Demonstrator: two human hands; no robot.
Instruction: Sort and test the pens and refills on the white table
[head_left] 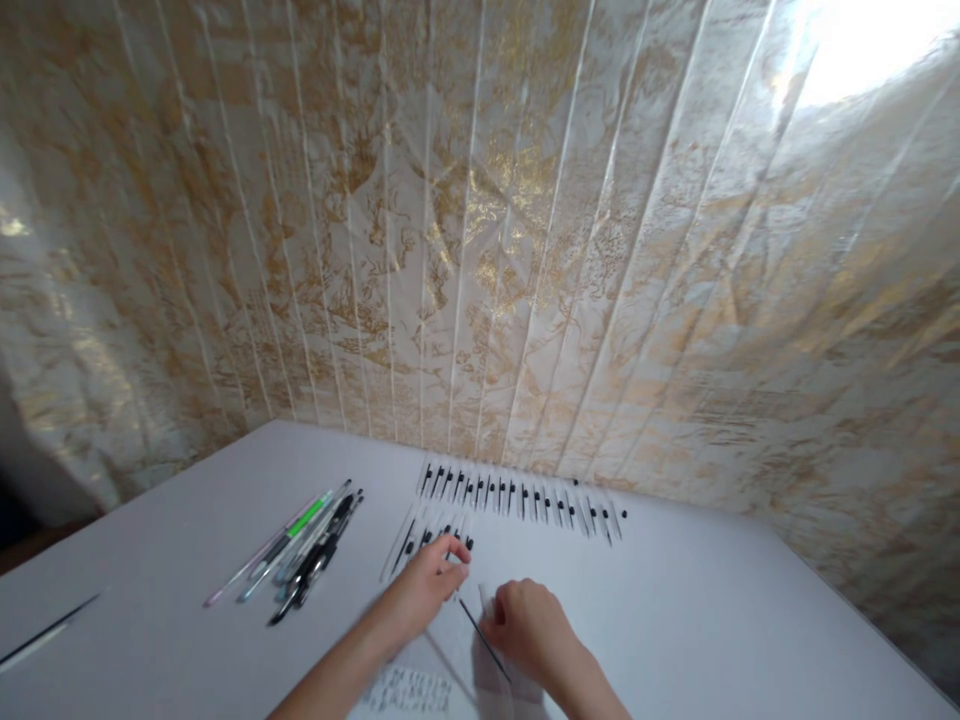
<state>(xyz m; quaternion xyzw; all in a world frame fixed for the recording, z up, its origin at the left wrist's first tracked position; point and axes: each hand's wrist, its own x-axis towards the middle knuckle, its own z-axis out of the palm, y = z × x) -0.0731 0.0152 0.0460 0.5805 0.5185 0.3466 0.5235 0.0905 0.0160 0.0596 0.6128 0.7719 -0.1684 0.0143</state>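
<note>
My left hand (437,578) is over the middle of the table, its thumb and forefinger curved towards each other; whether anything small is between them cannot be made out. To its right, my right hand (525,625) is closed, with a clear pen tube (485,598) showing at its fingertips. A thin dark refill (484,640) lies slanted between the hands. Behind my left hand is a short row of pen parts (409,545), partly hidden by the fingers. A longer row of clear tubes and black parts (491,492) runs along the back.
A pile of pens (311,550), one with a green part, lies on the white table (180,540) at the left. Another dark thin stick (49,632) is at the far left edge. A patterned sheet (409,690) lies near the front. Shiny gold-patterned covering (450,250) hangs behind.
</note>
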